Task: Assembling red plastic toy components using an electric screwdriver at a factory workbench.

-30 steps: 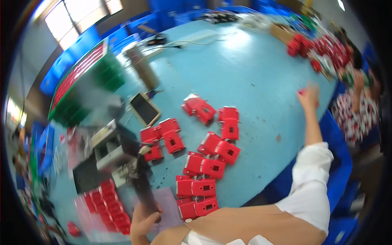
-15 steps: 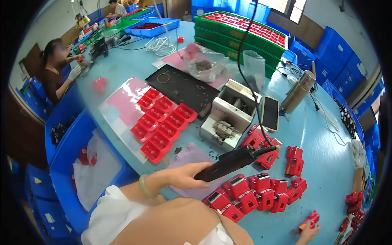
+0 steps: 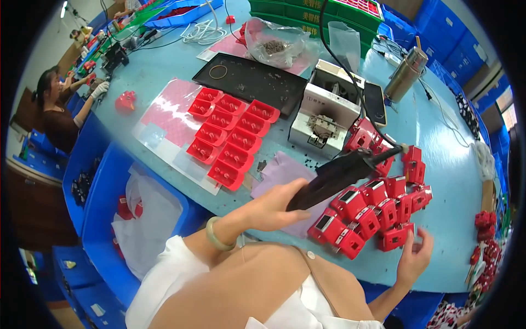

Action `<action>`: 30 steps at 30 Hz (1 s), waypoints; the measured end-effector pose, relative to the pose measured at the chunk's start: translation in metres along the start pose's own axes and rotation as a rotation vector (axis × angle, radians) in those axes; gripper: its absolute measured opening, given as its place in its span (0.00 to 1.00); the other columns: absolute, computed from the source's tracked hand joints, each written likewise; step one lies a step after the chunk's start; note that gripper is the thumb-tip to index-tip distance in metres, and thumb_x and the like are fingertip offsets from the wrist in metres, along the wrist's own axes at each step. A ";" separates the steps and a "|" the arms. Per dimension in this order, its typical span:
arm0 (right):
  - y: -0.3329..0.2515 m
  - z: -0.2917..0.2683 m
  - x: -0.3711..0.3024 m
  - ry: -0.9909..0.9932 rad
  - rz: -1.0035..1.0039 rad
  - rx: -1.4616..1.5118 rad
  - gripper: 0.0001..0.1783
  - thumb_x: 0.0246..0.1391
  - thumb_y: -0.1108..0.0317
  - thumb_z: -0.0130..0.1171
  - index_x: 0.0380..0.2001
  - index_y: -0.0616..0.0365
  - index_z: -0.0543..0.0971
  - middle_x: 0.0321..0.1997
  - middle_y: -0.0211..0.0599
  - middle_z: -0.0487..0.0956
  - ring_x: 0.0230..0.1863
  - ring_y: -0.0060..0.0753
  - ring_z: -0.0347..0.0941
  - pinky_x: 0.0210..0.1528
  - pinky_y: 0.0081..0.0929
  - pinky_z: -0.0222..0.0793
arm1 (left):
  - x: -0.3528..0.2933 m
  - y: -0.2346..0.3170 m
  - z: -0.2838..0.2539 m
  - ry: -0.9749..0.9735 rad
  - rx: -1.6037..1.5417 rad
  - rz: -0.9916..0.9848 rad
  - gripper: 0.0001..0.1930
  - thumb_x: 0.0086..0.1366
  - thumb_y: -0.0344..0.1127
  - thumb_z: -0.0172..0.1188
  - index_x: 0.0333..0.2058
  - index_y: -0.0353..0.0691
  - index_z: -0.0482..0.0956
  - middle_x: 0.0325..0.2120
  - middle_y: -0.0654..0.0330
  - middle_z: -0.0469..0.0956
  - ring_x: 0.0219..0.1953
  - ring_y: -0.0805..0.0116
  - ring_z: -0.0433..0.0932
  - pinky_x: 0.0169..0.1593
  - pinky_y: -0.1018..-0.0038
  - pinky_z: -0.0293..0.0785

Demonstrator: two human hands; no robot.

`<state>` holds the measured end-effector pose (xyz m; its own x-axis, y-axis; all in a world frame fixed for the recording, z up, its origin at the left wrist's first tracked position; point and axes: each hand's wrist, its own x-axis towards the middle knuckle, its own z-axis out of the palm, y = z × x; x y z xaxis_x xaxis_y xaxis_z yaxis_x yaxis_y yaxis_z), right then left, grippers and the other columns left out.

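Observation:
My left hand [image 3: 276, 207] is wrapped round a black electric screwdriver [image 3: 334, 178], its cord running up from the end on the right. The tool is tilted above a pale purple cloth [image 3: 282, 170]. My right hand [image 3: 415, 257] has its fingers apart at the near edge of a group of red plastic housings [image 3: 350, 205]. One fingertip is at the edge of the nearest housing on the right [image 3: 394, 237]. Beyond the screwdriver stands a white screw feeder [image 3: 324, 118] with small screws on its front. Open red shells [image 3: 234, 156] lie in rows left of it.
A black tray [image 3: 252, 82] and a bag of screws [image 3: 274, 46] lie farther back. A phone [image 3: 375, 104] and a metal flask [image 3: 406, 74] stand right of the feeder. Blue bins [image 3: 98, 236] stand at the left edge. A co-worker [image 3: 57, 112] sits far left.
My right hand has come leftward from the near right with a red housing, now beside the others, and its fingers have parted. The view has shifted; my left hand still holds the screwdriver.

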<state>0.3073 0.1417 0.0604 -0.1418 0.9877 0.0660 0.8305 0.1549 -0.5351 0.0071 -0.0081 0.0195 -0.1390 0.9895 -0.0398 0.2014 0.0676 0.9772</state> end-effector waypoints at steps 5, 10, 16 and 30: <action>-0.109 0.098 -0.029 -0.547 -0.585 1.004 0.42 0.41 0.57 0.66 0.58 0.63 0.60 0.42 0.42 0.75 0.42 0.38 0.75 0.48 0.34 0.69 | -0.013 0.010 0.009 0.024 0.127 0.214 0.21 0.54 0.31 0.61 0.44 0.34 0.64 0.30 0.43 0.71 0.34 0.46 0.73 0.38 0.61 0.69; -0.151 0.112 -0.046 -0.772 -0.549 1.489 0.37 0.44 0.58 0.64 0.54 0.63 0.61 0.32 0.39 0.75 0.36 0.39 0.76 0.45 0.33 0.71 | -0.041 0.023 -0.025 -0.045 0.205 0.425 0.22 0.51 0.29 0.63 0.45 0.36 0.69 0.34 0.46 0.73 0.37 0.51 0.75 0.42 0.63 0.71; -0.153 0.042 -0.017 -0.638 -0.585 1.197 0.29 0.41 0.66 0.65 0.46 0.64 0.66 0.25 0.34 0.72 0.25 0.30 0.72 0.32 0.25 0.71 | -0.063 -0.030 -0.196 0.615 0.836 0.219 0.19 0.51 0.20 0.56 0.43 0.38 0.77 0.39 0.51 0.78 0.42 0.58 0.77 0.45 0.70 0.72; -0.144 0.130 -0.086 -0.501 -0.574 -0.466 0.26 0.28 0.71 0.71 0.37 0.58 0.74 0.32 0.47 0.77 0.35 0.49 0.75 0.38 0.40 0.69 | -0.082 -0.154 -0.311 0.673 1.224 0.064 0.06 0.51 0.27 0.61 0.30 0.40 0.77 0.32 0.54 0.73 0.35 0.53 0.75 0.38 0.63 0.72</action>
<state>0.1301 0.0316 0.0224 -0.7311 0.6473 -0.2157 0.6784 0.7232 -0.1294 -0.3145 -0.1392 -0.0627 -0.4603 0.7680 0.4453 0.8848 0.4377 0.1598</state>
